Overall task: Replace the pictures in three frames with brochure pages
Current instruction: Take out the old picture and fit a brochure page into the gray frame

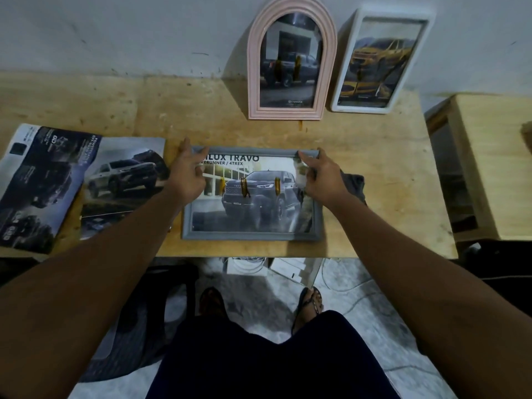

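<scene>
A grey rectangular frame (250, 236) lies flat on the wooden table (374, 182), holding a brochure page of a dark pickup truck. My left hand (187, 174) grips its far left corner, thumb on the top rail. My right hand (319, 177) grips the far right corner the same way. A pink arched frame (253, 82) and a white rectangular frame (345, 67) lean upright against the wall behind, each showing a truck page. Brochure pages (57, 180) lie spread at the table's left.
A grey cloth (354, 185) lies just right of the grey frame, partly under my right hand. A second wooden table (489, 168) stands to the right. Below the table edge I see my legs, sandalled feet, a dark bag and cables on the floor.
</scene>
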